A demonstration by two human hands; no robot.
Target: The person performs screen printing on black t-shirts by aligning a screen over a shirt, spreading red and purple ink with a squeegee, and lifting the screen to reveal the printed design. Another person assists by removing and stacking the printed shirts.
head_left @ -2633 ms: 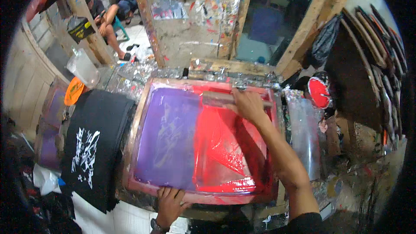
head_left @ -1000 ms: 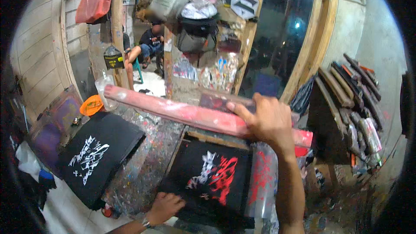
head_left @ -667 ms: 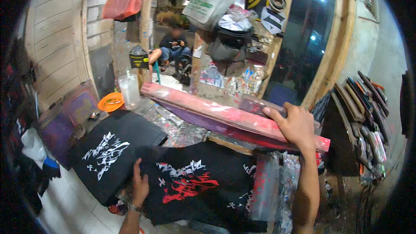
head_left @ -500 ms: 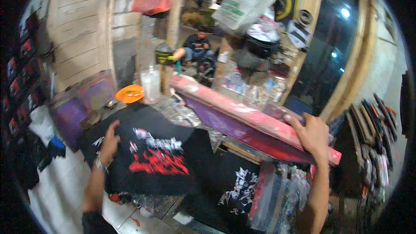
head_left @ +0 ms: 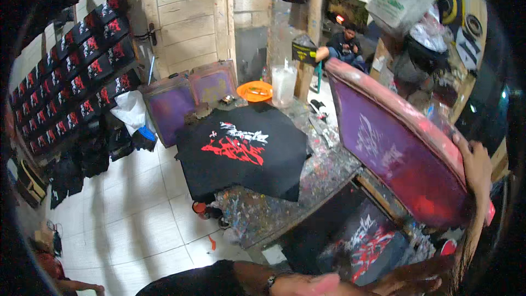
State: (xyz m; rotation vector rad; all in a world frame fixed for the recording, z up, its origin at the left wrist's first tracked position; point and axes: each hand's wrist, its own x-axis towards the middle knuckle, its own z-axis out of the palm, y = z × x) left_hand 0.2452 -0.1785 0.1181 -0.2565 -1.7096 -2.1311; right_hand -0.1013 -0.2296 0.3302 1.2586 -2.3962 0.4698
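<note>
My right hand (head_left: 474,165) grips the upper edge of a tilted silkscreen frame (head_left: 372,142) at its near right end. The screen has a pink wooden edge, purple mesh and red ink low on the right. Below it lies a black cloth piece (head_left: 329,241) with a white and red print. My left hand (head_left: 312,285), partly cut off by the lower edge, reaches right over this cloth, fingers stretched and somewhat smeared; I see nothing in it. Another black printed cloth (head_left: 235,170) lies flat on the ink-stained table (head_left: 257,214).
An orange dish (head_left: 255,91) and a clear plastic container (head_left: 284,85) stand at the table's back. Two purple screens (head_left: 170,104) lean at the left. Printed black pieces (head_left: 71,71) hang in rows farther left. One person (head_left: 345,44) sits behind; another's arm (head_left: 82,286) shows lower left.
My left hand has moved from beside the flat printed cloth down and right to the lower edge. The screen is tilted up more, still in my right hand. The view has turned left.
</note>
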